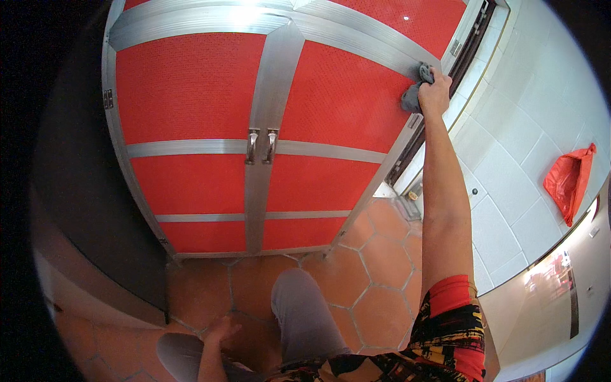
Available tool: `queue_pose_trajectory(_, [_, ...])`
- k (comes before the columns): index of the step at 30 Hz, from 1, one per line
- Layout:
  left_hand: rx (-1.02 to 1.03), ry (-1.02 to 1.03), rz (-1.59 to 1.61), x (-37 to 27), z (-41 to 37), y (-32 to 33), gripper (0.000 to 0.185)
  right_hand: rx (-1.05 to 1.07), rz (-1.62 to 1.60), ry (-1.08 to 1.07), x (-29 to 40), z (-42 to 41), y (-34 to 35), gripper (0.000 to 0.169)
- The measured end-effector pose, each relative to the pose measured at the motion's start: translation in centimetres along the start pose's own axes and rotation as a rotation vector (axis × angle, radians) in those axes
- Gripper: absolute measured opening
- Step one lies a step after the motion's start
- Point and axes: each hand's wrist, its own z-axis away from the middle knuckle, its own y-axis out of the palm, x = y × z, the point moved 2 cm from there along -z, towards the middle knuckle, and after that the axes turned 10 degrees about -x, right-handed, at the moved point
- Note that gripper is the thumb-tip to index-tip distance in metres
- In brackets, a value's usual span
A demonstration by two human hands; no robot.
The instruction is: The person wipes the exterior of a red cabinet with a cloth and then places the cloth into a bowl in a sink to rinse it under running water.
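Observation:
A tall cabinet with red door panels (191,90) and silver metal framing (274,81) stands before me. My right hand (435,93) reaches far out and grips a grey cloth (411,98), which rests against the right edge of the right door, below the wide metal band. Two metal handles (252,145) sit side by side where the doors meet; both doors are closed. Low down near my knees is my left hand (221,329), with its fingers partly extended and nothing seen in it.
Orange hexagonal tiles (384,260) cover the floor. A dark panel (105,181) rises at the left. On the right, a red bag (570,184) hangs on the white tiled wall (506,157). A dark-framed opening (405,153) lies between cabinet and wall.

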Motion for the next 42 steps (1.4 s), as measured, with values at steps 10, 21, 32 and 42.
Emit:
queue_pose_trajectory(10, [-0.069,-0.001,0.371,2.3,-0.9,4.8,0.045,-0.051,-0.081,-0.176,10.2,2.8,0.5,0.029])
queue_pose_trajectory(21, [-0.09,0.121,-0.038,-2.9,2.6,-2.5,0.043,-0.012,-0.222,-0.414,25.7,5.8,-0.3,0.017])
queue_pose_trajectory(32, [-0.077,0.119,0.054,-3.8,5.1,-5.4,0.043,-0.121,-0.277,-0.694,40.6,9.7,0.3,0.026])
queue_pose_trajectory(42, [-0.254,0.157,0.21,-3.1,5.6,-4.9,0.046,-0.32,-0.376,-0.878,53.1,11.6,1.6,0.026])
